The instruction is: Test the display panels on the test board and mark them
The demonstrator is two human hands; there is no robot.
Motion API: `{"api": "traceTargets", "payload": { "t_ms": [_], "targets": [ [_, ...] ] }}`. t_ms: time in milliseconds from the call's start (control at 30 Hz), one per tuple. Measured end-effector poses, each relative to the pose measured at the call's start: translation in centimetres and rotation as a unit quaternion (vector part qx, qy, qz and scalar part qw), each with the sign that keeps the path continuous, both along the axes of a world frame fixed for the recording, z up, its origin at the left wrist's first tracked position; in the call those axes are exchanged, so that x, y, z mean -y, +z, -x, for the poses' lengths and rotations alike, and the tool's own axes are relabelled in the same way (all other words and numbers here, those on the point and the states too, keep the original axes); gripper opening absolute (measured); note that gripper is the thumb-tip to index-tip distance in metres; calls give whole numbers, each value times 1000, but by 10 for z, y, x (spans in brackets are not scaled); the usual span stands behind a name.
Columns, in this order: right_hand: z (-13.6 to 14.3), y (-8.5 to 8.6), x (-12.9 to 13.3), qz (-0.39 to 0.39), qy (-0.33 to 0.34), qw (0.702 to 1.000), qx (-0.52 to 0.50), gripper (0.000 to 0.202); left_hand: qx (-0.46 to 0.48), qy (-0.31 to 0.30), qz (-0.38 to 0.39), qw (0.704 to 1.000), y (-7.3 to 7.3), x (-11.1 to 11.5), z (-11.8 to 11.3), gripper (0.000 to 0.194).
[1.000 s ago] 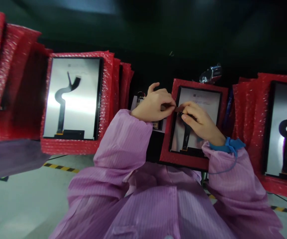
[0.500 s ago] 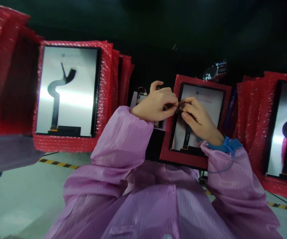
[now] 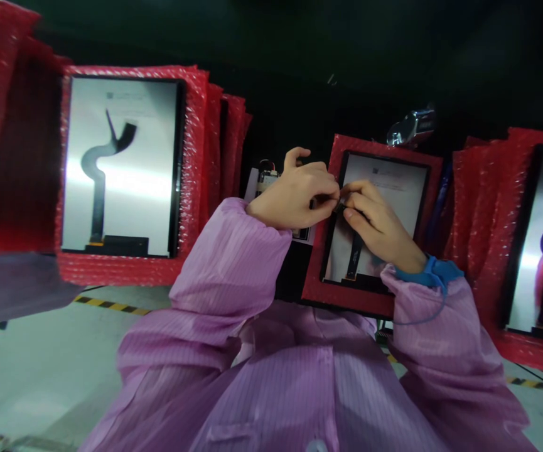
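In the middle a display panel (image 3: 396, 201) with a silvery back and black edges lies on red bubble wrap (image 3: 316, 282). Its black flex cable (image 3: 354, 256) runs up from the lower edge and passes under my right hand. My right hand (image 3: 379, 229), with a blue band at the wrist, pinches the cable's upper end between thumb and fingers. My left hand (image 3: 299, 191) meets it there, thumb and forefinger pressed together; the tiny piece between those tips is mostly hidden. A small circuit device (image 3: 267, 179) with thin wires sits partly under my left hand.
To the left, another panel (image 3: 123, 144) with a curved flex cable rests on stacked red bubble wrap (image 3: 115, 270). More red sleeves (image 3: 481, 207) and a panel (image 3: 530, 251) stand at the right. A shiny clear object (image 3: 411, 129) lies behind the middle panel.
Both hands stay pinched together at the cable end with hardly any movement. The view has shifted slightly, so the side panels sit a little farther out.
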State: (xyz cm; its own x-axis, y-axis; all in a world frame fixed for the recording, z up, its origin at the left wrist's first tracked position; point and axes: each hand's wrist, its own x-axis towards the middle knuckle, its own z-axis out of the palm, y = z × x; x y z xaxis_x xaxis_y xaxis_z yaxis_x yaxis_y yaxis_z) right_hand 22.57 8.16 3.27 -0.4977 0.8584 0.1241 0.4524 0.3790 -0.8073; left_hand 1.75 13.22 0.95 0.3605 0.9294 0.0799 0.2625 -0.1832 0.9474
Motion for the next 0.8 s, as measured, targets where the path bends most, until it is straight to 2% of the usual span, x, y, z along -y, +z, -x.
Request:
{"api": "traceTargets", "payload": {
  "t_ms": [167,267,400,600,700,733,800],
  "targets": [
    [-2,0,0,10,5,1000,-3,24,-68,-108,-68,989,28,3,-4,17],
    [-3,-1,0,13,8,1000,-9,28,-123,-132,-116,977,39,5,-5,17],
    [-3,-2,1,10,4,1000,-15,29,-181,-137,-148,963,39,7,-3,15],
    [0,-5,2,5,-4,1000,6,24,-192,-118,-180,957,30,2,-7,12],
    [1,-5,2,3,-14,1000,0,25,-196,-77,-220,952,33,4,-6,12],
    [0,-4,2,6,-18,1000,-6,27,-186,-35,-245,951,35,9,-4,17],
    [0,-2,3,14,-26,999,-24,32,-160,103,-276,942,36,28,0,24]
  ]
}}
